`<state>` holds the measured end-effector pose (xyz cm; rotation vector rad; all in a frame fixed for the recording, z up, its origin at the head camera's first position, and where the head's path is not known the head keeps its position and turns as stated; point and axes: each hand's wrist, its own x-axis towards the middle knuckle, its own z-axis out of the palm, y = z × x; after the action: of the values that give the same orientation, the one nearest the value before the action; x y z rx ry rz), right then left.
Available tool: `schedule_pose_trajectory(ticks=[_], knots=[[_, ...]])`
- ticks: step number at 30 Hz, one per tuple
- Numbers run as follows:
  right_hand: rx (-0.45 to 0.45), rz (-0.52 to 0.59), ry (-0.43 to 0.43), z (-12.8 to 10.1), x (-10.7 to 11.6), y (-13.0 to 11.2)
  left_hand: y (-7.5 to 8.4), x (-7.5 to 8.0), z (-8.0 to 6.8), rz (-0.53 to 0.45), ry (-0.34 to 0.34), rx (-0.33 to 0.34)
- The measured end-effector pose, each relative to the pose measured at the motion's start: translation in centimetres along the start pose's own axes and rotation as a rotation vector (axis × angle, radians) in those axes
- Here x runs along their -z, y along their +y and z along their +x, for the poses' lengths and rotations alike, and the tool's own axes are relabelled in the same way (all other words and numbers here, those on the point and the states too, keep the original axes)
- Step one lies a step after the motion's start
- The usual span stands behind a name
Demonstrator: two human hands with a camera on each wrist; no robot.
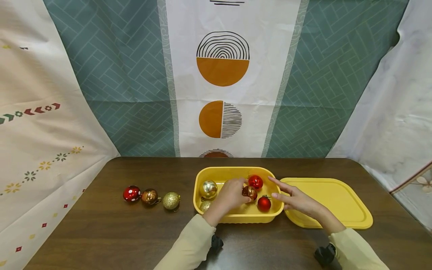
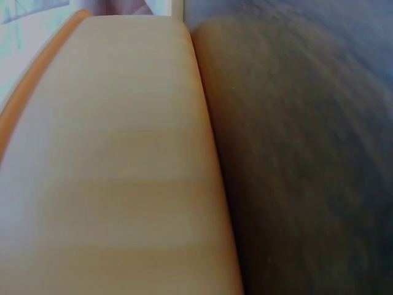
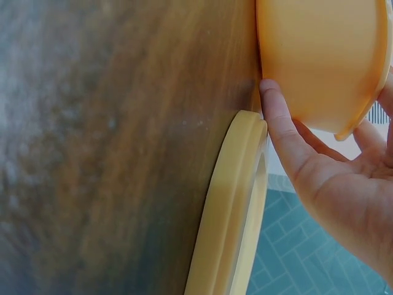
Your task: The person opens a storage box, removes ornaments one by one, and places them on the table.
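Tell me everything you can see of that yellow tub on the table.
The yellow tub is a rounded-rectangular, plastic-looking container, open-topped, upright on the brown table. Inside lie baubles: gold, red and copper. The left hand reaches in, gripping the copper bauble. The right hand steadies its right wall, thumb against the side. Its matching lid lies flat beside it.

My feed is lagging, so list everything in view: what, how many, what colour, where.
yellow tub: one, on the table centre.
yellow lid: one, flat on the table beside the tub's right end.
ornaments in tub: five; gold, dull gold, two red, copper ornament.
ornaments on table: three in a row left of the tub; red with white dots, copper, glittery gold.
table: one, dark brown wood.
patterned cloths: hung behind.
left hand: in the tub, gripping the copper ornament.
right hand: fingers straight, against the tub's right end.
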<state>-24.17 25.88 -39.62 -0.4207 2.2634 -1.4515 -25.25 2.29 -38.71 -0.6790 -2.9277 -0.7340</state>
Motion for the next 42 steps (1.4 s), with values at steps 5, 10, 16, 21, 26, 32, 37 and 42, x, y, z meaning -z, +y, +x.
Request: schedule_pose_trajectory(ticks=[5,10,16,21,26,32,37,42], knots=[[0.008,0.006,-0.006,0.0,0.0,0.0,0.1,-0.1,-0.1,0.066,0.006,-0.048],[0.005,0.005,-0.006,0.0,0.0,0.0,0.2,-0.1,-0.1,0.063,0.019,-0.039],[-0.006,0.008,-0.002,0.1,-0.1,0.1,0.0,0.5,-0.4,0.002,0.048,-0.018],[0.002,0.003,-0.005,0.2,-0.2,0.1,-1.0,2.1,-1.7,-0.109,0.08,-0.012],[0.014,-0.01,0.003,0.1,-0.1,0.1,-2.6,4.3,-3.7,-0.352,0.112,-0.009],[0.01,-0.007,-0.002,-0.2,0.0,-0.1,-5.2,7.0,-6.3,-0.461,0.253,0.001],[0.005,-0.001,-0.012,-0.1,0.0,-0.2,-8.1,9.4,-8.7,-0.464,0.321,0.09],[-0.008,-0.002,-0.003,-0.1,-0.1,-0.3,-11.1,11.3,-11.1,-0.394,0.371,0.14]])
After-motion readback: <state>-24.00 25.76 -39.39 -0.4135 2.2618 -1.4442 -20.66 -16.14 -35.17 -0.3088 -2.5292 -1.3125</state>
